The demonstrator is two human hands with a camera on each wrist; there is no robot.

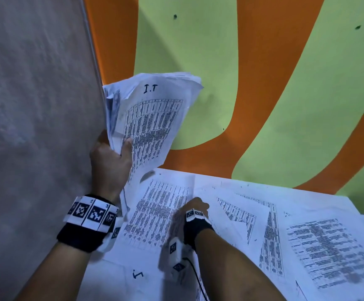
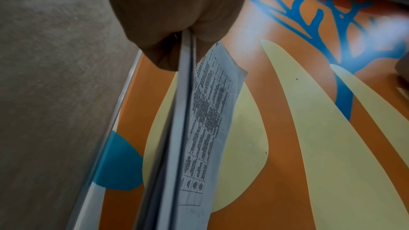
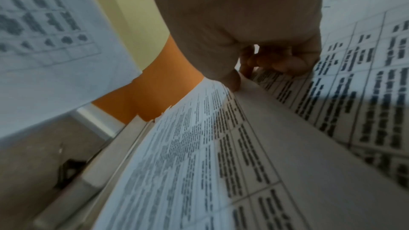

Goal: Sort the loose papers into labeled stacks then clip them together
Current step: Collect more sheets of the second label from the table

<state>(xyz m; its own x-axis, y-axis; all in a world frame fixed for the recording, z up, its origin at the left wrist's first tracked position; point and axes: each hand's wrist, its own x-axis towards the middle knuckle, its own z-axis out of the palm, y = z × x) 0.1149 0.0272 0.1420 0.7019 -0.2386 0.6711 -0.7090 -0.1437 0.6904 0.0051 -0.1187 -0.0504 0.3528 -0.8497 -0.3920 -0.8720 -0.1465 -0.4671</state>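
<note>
My left hand (image 1: 117, 146) grips the lower edge of a bundle of printed sheets (image 1: 152, 118) with "I.T" handwritten at the top, raised above the table's left side. In the left wrist view the left hand (image 2: 183, 36) pinches the bundle (image 2: 205, 128), seen edge-on. My right hand (image 1: 195, 205) rests lower down on loose printed papers spread over the table. In the right wrist view the right hand (image 3: 252, 73) has curled fingers, and its thumb pinches the raised edge of the top sheet (image 3: 188, 155). That top sheet (image 1: 157, 213) carries a dense table of text.
The table (image 1: 252, 94) has an orange and green pattern, with a metal edge on the left beside grey floor (image 1: 31, 105). More printed sheets (image 1: 320, 246) overlap to the right. A sheet with a blue handwritten mark (image 1: 138, 274) lies near me.
</note>
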